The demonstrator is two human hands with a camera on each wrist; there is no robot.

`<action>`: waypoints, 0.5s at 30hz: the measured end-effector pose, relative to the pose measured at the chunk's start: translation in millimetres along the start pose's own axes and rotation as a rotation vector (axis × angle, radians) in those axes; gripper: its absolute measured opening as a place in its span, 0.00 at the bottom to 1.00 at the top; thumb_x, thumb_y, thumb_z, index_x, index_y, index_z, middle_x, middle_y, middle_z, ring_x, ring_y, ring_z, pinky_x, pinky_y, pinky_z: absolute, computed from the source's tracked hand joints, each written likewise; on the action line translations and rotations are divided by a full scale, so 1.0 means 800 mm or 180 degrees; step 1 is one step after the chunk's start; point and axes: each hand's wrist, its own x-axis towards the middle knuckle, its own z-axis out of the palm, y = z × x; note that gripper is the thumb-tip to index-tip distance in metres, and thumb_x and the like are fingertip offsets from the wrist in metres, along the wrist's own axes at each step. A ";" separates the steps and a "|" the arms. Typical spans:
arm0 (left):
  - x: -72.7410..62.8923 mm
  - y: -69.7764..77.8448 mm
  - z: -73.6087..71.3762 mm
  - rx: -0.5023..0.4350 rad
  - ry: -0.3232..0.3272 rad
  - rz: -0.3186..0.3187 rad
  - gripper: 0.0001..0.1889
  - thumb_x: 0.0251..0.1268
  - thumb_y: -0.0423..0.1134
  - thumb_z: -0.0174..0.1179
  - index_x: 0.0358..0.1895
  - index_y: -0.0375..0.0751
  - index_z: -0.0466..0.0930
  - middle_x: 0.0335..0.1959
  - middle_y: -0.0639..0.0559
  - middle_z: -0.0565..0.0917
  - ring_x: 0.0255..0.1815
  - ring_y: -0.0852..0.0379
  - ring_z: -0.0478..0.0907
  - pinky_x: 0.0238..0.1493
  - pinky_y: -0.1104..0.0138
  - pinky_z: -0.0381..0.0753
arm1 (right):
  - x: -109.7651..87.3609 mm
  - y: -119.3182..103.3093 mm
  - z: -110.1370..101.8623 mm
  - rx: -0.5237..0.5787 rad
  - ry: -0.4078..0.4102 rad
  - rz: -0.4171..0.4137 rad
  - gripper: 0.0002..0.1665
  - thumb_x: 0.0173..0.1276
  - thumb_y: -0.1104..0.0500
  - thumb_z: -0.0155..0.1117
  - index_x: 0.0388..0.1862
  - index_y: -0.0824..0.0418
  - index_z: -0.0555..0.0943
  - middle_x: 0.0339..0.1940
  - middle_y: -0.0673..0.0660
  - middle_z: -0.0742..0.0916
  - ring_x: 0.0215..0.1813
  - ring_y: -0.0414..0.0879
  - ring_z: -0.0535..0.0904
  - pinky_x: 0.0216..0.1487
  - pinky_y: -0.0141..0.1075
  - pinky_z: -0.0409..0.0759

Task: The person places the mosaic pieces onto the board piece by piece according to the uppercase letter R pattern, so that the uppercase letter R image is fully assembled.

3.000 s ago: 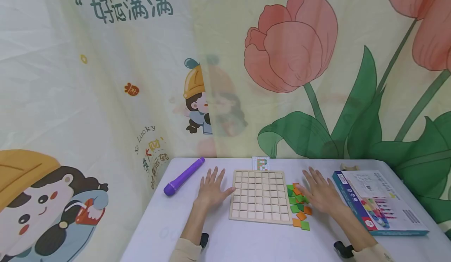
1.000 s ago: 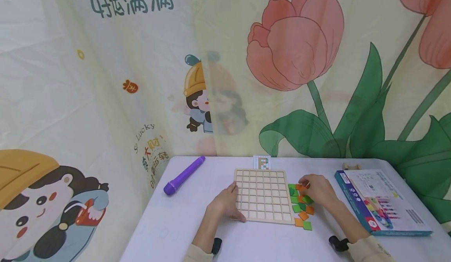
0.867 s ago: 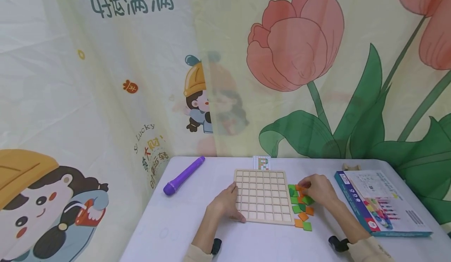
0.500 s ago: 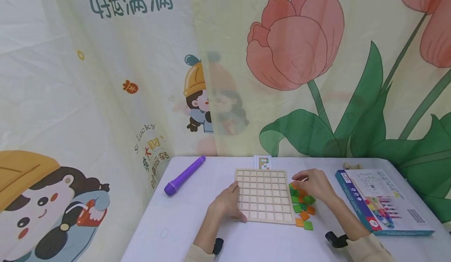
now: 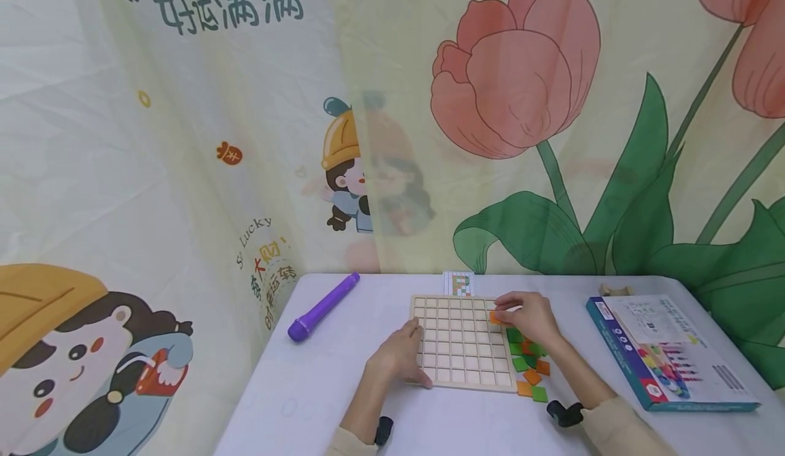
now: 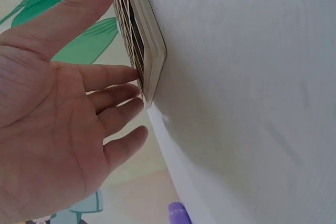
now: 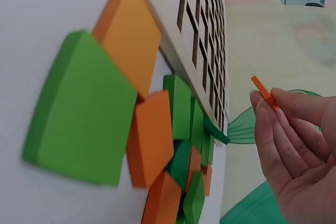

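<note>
I record: board (image 5: 463, 347) on the counter (image 5: 276, 401); left hand (image 5: 397, 354) spread against its nine o'clock edge; right hand (image 5: 530, 316) pinching an orange tile (image 5: 495, 317) near its two o'clock. I'd advise levelling the tile before release.

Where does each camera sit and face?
Head: on the head, facing forward-down at the wooden grid; left hand and right hand show.
Left wrist: worn there, facing grid's edge; left hand shows.
Right wrist: worn there, facing loose tiles; right hand pinches orange tile.
Wrist views share the grid, each glimpsing the other hand.
</note>
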 end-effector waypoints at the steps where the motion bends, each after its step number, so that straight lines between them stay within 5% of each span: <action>1: 0.000 0.000 0.000 0.0010 0.0002 0.0000 0.63 0.36 0.57 0.87 0.76 0.29 0.66 0.81 0.38 0.63 0.81 0.42 0.62 0.79 0.53 0.66 | 0.001 -0.002 0.002 0.0092 -0.0003 0.0011 0.15 0.62 0.64 0.80 0.47 0.66 0.89 0.36 0.56 0.91 0.35 0.49 0.89 0.32 0.32 0.88; 15: 0.004 -0.001 0.003 -0.0068 -0.0085 -0.0008 0.63 0.37 0.56 0.87 0.77 0.27 0.64 0.81 0.37 0.63 0.82 0.43 0.60 0.80 0.56 0.63 | 0.022 -0.021 0.041 0.0760 -0.0002 0.0305 0.16 0.62 0.66 0.79 0.47 0.70 0.88 0.34 0.59 0.91 0.35 0.57 0.91 0.40 0.47 0.91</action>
